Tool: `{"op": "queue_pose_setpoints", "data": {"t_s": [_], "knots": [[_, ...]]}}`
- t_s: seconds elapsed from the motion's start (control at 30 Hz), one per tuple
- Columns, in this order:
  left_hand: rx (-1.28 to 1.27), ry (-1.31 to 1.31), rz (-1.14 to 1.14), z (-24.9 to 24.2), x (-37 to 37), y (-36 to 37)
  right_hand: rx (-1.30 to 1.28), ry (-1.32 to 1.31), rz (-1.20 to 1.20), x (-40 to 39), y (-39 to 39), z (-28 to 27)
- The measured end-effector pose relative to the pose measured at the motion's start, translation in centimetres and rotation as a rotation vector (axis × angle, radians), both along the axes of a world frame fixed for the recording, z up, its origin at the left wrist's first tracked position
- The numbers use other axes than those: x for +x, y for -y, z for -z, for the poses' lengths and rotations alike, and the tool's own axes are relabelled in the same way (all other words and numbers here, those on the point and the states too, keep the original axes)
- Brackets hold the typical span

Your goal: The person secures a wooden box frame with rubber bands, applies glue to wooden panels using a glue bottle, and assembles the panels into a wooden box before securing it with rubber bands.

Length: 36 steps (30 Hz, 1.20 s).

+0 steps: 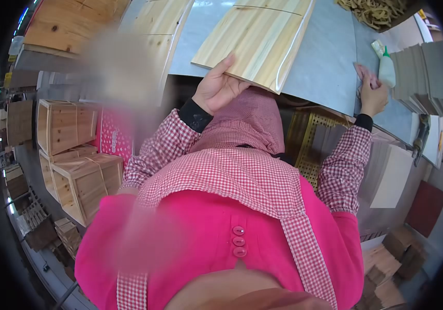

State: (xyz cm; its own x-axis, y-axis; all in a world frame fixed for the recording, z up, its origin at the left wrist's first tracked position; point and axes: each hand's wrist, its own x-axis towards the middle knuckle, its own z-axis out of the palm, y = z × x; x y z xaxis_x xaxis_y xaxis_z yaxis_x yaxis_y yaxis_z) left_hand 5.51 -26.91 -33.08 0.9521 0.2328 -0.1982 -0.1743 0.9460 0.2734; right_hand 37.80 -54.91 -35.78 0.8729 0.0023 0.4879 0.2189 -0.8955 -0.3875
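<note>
My left hand [218, 87] grips the near edge of a pale wooden board [255, 46], thumb on top and fingers underneath. A white line, which looks like glue, runs along the board's right side, and a dark groove crosses its far part. Out to the right, my right hand [374, 97] is closed on a small pinkish cloth [364, 72] at the tabletop. Beside that hand stands a white squeeze bottle [386, 70] with a green tip. Another wooden board [154, 39] lies left of the held one.
The grey tabletop [330, 57] spans the front. A box of curled tan strips [374, 11] is at the far right, near stacked grey panels [428, 72]. Wooden crates [84, 181] stand on the left. A metal tool [421, 137] sits at the right table edge. A blur covers part of the left.
</note>
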Motion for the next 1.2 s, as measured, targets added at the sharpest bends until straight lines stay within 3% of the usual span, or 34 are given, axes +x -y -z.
{"op": "queue_pose_setpoints", "data": {"t_s": [0.13, 0.23, 0.27, 0.37, 0.53, 0.63, 0.67, 0.73, 0.77, 0.83, 0.93, 1.1, 1.2], "knots": [[-0.003, -0.004, -0.024, -0.2, 0.1, -0.1, 0.058, -0.237, 0.005, 1.0, 0.8, 0.2], [-0.018, 0.002, -0.029, 0.0, 0.2, -0.1, 0.345, 0.2, 0.235, 3.9, 1.2, 1.6], [-0.027, 0.004, -0.034, 0.0, 0.1, -0.1, 0.348, 0.197, 0.229, 4.3, 1.0, 1.6], [-0.028, 0.013, -0.03, 0.1, 0.0, -0.2, 0.134, -0.17, 0.26, 4.8, 0.5, -0.5], [-0.031, 0.013, -0.029, 0.4, 0.0, -0.3, 0.161, -0.225, 0.256, 3.8, -0.3, -1.7], [-0.006, -0.008, -0.051, -0.1, 0.3, -0.2, 0.432, 0.343, 0.061, 3.5, 0.1, -1.2], [0.002, -0.025, -0.062, -0.1, 0.2, 0.0, 0.43, 0.341, 0.056, 2.3, 0.0, -2.1], [-0.006, -0.017, -0.058, -0.1, 0.2, 0.0, 1.035, 0.297, -0.299, -2.4, -0.5, -4.5], [-0.011, -0.006, -0.051, -0.1, 0.2, 0.0, 1.033, 0.295, -0.3, -5.2, -0.9, -5.6], [-0.015, 0.003, -0.044, -0.1, 0.3, 0.0, 1.255, -0.106, -0.637, -10.6, -1.7, -7.3], [-0.038, 0.007, -0.052, -0.2, 0.3, 0.0, 1.201, -0.325, -0.79, -15.6, -2.5, -7.7], [-0.042, 0.035, -0.031, -0.4, 0.2, -0.1, 1.192, -0.432, -0.822, -17.4, -3.5, -7.8], [-0.045, 0.019, -0.05, -0.3, 0.3, -0.1, 0.749, -0.09, -0.854, -16.3, -3.3, -7.0]]}}
